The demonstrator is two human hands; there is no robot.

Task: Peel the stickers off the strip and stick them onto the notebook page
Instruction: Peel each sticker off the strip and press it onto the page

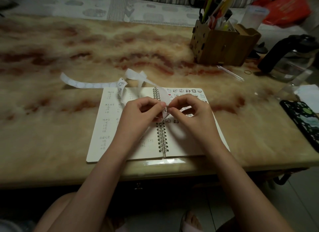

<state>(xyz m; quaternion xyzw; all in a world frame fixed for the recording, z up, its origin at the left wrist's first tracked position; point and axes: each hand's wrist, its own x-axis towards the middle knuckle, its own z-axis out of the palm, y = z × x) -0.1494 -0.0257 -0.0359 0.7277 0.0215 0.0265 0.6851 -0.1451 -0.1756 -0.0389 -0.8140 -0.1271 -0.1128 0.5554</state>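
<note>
Sticker strip, white and curling, is pinched by left hand and right hand above the notebook.

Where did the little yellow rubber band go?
The small yellow rubber band lies on the marbled table, far right, between the wooden pen holder and the glass kettle.

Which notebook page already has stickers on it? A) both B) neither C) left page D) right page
D: rows of cartoon stickers run along the top of the right page of the notebook, while the left page shows only handwriting.
</note>
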